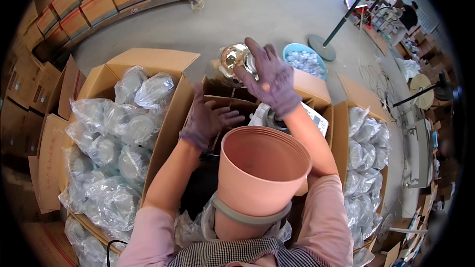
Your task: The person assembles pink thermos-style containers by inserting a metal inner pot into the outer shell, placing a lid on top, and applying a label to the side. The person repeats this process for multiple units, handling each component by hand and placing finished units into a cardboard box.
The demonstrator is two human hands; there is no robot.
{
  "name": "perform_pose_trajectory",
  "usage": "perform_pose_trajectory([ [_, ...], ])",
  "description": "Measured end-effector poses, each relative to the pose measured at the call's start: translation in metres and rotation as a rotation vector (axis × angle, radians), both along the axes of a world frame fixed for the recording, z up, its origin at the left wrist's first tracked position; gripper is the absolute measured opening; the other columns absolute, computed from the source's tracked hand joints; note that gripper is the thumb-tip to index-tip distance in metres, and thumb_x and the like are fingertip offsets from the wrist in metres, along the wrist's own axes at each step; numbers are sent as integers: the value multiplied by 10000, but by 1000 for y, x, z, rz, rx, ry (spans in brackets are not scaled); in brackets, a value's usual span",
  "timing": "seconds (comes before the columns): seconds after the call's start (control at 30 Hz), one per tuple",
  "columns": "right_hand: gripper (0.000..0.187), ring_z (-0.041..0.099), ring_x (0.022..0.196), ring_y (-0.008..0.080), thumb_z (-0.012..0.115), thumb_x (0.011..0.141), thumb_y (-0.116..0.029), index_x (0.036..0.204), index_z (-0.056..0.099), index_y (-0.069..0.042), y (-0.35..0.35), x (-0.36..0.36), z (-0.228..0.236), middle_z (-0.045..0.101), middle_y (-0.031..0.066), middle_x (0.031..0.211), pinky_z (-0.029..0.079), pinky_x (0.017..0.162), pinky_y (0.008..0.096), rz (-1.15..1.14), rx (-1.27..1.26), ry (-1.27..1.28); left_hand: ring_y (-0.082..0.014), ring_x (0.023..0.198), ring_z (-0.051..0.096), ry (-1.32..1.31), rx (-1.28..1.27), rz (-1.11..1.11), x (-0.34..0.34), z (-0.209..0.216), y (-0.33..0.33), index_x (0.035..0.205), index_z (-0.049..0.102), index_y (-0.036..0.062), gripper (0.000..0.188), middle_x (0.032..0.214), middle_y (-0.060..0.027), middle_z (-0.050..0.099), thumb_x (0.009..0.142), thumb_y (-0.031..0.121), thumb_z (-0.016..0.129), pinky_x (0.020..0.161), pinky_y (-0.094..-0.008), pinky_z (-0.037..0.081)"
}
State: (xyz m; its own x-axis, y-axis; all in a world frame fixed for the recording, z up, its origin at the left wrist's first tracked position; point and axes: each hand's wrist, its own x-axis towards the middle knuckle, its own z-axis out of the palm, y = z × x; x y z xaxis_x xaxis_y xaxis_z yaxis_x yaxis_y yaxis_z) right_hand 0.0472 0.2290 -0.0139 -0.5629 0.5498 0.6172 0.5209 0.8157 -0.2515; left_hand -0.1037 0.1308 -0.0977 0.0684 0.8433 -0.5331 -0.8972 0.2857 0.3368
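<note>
My right hand [269,76], in a purple-grey glove, has its fingers round a shiny, silvery, round-bodied vessel [231,59], slightly blurred, above the far edge of an open carton [232,103]. My left hand [210,118], gloved alike, is held palm-up over that carton with fingers apart and nothing in it. Nearer to me than both hands stands a pink, open-topped, bucket-like shell [262,168] with a grey band [252,215] round its lower part, close against my body. Beyond its rim, partly under my right wrist, lies a white and grey part with a round ring [272,118].
Open cartons of vessels in clear plastic bags [106,148] [363,158] flank me. Ahead on the floor are a blue basin [324,69] of small pale pieces and a fan stand [321,48]. Stacked boxes [101,7] sit on a trolley far left; a person [408,17] is far right.
</note>
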Motion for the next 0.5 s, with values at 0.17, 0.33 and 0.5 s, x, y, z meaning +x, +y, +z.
perform_pose_trajectory([
  [0.17,701,597,1008,268,814,749,-229,1351,530,-8,-64,72,70,622,120,1092,511,862,372,430,-133,-16,-320,1268,526,-130,784,-23,22,37,45,1437,425,64,785,1391,-146,533,955,678,341,1094,-500,416],
  [0.33,697,549,1137,183,691,909,-341,1471,390,-57,-35,119,74,531,110,1289,481,952,336,143,-767,725,-290,1190,573,136,803,-154,45,73,0,1433,444,66,721,1348,-145,559,966,614,411,1011,-445,479],
  [0.5,927,466,1285,216,644,931,-440,1593,67,-145,-22,116,25,404,125,1457,425,1029,339,531,-1142,1080,-215,1179,567,843,863,-332,38,42,-43,1417,421,-28,708,1310,-133,568,981,529,402,1017,-366,455],
])
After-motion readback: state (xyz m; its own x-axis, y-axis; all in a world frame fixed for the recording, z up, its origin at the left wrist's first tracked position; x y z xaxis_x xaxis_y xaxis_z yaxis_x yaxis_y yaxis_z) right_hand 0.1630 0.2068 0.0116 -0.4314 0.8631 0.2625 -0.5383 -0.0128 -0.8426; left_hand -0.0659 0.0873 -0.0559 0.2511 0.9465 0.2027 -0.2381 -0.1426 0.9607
